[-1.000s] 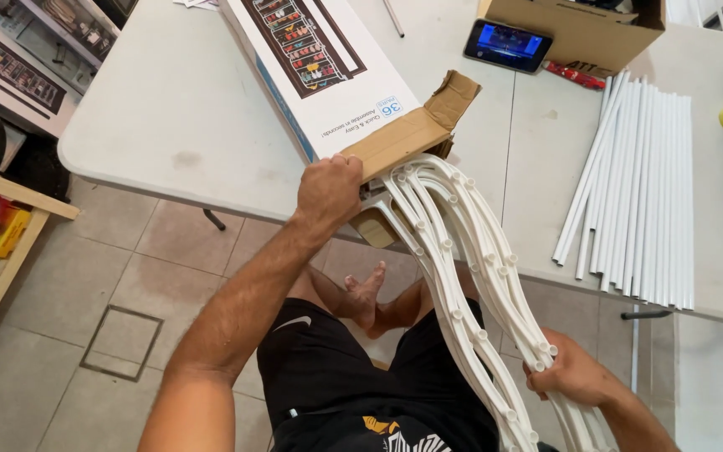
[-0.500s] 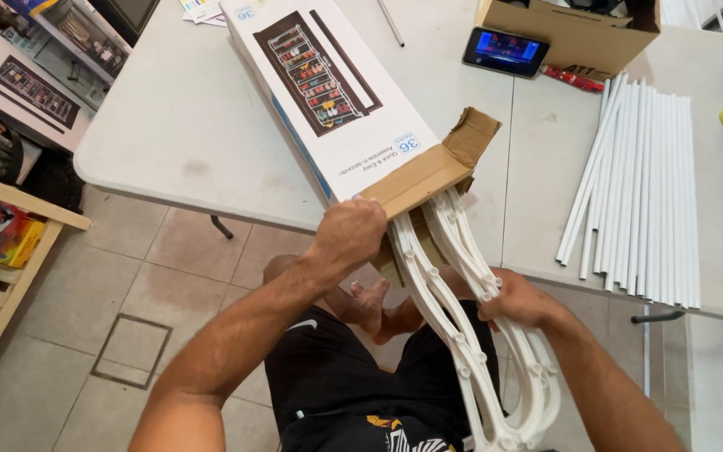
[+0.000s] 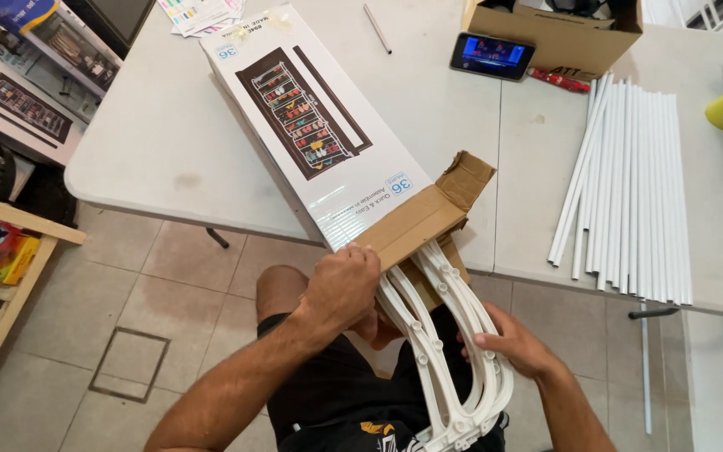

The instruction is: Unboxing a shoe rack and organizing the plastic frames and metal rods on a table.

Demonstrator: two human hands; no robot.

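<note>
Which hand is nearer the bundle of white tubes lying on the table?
The right hand. It grips the white plastic frame pieces below the table edge, under the white tubes. The left hand is farther away, at the open end of the cardboard box.

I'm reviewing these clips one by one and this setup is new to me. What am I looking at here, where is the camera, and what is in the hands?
The one view comes from a camera on the person's head, looking down at their bare hands. The left hand grips the open end of a long white carton lying on a pale table. The right hand holds a bundle of white plastic frame pieces sticking out of that carton. Also on the table: a row of white tubes, a phone and a brown box.
</note>
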